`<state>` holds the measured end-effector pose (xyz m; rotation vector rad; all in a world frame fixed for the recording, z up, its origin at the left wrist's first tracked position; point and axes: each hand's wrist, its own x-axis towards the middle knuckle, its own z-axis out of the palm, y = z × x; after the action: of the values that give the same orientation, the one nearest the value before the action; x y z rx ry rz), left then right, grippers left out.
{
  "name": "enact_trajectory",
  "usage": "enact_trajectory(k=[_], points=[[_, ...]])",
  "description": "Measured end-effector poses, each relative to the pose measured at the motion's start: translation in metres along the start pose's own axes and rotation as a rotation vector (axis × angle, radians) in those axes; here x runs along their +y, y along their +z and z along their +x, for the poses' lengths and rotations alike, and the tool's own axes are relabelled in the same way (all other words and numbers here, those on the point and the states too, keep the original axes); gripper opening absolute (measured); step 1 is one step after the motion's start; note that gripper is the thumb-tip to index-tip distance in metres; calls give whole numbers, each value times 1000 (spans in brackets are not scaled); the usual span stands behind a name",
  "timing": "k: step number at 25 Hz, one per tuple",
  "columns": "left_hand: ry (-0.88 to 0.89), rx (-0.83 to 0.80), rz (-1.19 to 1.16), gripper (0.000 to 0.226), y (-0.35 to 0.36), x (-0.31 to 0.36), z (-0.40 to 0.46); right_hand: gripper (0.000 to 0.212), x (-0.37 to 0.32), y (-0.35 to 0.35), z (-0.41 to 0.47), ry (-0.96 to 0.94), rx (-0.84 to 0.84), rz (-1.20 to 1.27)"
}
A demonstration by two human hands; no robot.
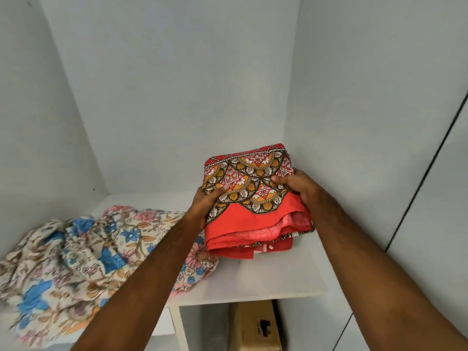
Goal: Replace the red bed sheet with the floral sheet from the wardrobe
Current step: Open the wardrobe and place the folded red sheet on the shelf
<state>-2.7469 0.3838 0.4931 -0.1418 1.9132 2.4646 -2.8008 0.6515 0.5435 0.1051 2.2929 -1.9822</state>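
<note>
A folded red bed sheet point(249, 219) with an orange, brown and white patterned border sits at the right back of a white wardrobe shelf point(273, 277). My left hand point(206, 203) grips its left side, thumb on top. Gripping the right side is my right hand point(296, 186), with the thumb pressed into the pattern. The floral sheet point(83, 252), cream with blue and pink flowers, lies crumpled on the left half of the same shelf, partly under my left forearm.
White wardrobe walls close in at the back, left and right. Below the shelf a vertical divider point(181, 328) separates two compartments. A brown cardboard box point(255, 325) stands in the lower right one. A dark door gap point(428, 171) runs along the right.
</note>
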Motion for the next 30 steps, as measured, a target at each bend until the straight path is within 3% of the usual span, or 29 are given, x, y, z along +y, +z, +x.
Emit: enact_trajectory(k=[6, 9, 11, 13, 16, 18, 21, 27, 28, 30], points=[[18, -16, 53, 62, 10, -9, 68, 50, -1, -12, 51, 24, 91, -84], [46, 27, 232, 83, 2, -24, 90, 72, 29, -1, 68, 15, 170, -217], [103, 37, 585, 92, -5, -32, 102, 82, 45, 12, 75, 9, 283, -469], [185, -35, 1041, 97, -12, -44, 112, 72, 60, 36, 73, -59, 305, -882], [164, -353, 1404, 82, -13, -64, 117, 78, 87, 73, 63, -119, 20, -1156], [98, -420, 1456, 80, -14, -83, 120, 88, 110, 84, 60, -112, -51, -1204], [126, -396, 1510, 83, -13, -96, 123, 94, 130, 84, 64, -121, -12, -1253], [186, -364, 1515, 119, -8, -101, 159, 98, 132, 82, 97, -107, 22, -1270], [179, -359, 1517, 118, -6, -101, 162, 96, 133, 81, 101, -110, 25, -1271], [159, -354, 1554, 95, -2, -92, 162, 95, 130, 80, 106, -110, 30, -1269]])
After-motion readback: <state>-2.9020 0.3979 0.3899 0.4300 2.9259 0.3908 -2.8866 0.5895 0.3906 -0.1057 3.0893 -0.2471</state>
